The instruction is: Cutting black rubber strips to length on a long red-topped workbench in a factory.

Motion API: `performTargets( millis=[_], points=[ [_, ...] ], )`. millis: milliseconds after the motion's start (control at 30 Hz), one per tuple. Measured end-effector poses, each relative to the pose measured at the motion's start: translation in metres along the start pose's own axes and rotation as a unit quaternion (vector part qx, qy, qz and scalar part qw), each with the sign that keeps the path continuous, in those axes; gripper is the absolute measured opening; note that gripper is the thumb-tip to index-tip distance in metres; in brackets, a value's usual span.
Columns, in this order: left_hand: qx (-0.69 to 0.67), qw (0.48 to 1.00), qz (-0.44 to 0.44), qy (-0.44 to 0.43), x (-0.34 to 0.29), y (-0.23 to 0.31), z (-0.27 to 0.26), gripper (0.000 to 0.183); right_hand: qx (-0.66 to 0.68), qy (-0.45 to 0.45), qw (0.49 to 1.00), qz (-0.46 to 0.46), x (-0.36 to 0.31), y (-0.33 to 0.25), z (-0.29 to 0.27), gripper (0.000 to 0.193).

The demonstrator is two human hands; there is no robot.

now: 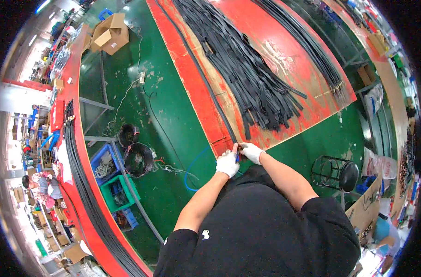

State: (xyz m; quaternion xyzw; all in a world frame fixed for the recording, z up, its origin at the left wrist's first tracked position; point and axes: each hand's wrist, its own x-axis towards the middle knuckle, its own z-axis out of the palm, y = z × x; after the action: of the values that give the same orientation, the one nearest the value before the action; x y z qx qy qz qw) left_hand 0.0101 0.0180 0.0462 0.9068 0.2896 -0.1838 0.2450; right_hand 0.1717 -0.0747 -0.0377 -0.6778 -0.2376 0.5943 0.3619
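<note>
Both my hands wear white gloves and meet at the near corner of a red table point(183, 60). A single long black strip point(210, 92), flat and hose-like, runs along the table's left side and ends at my fingers. My left hand point(227, 164) is closed at that end, index finger stretched along it. My right hand point(252, 153) pinches at the same spot from the right. A small bit of blue shows between the hands; its kind is hidden. A blue air hose point(186, 177) curves on the left below them. Right of the strip lies a big pile of flat black strips point(247, 74).
More black strips point(307, 41) lie along the table's right side. A black round stool point(348, 176) stands at right. On the left are a second red table point(72, 87), a green crate point(120, 194), coiled black wire point(139, 159) and a cardboard box point(111, 37). Another person point(46, 184) is far left.
</note>
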Motion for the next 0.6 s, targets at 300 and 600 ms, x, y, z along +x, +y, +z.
performTargets(
  millis=[300, 600],
  points=[
    [0.026, 0.998, -0.026, 0.060, 0.004, 0.018, 0.013, 0.083, 0.218, 0.003, 0.973, 0.069, 0.000, 0.008, -0.003, 0.024],
    [0.034, 0.998, -0.015, 0.049, 0.003, 0.018, 0.018, 0.085, -0.119, 0.134, 0.982, -0.056, -0.023, -0.011, 0.016, 0.042]
  ],
)
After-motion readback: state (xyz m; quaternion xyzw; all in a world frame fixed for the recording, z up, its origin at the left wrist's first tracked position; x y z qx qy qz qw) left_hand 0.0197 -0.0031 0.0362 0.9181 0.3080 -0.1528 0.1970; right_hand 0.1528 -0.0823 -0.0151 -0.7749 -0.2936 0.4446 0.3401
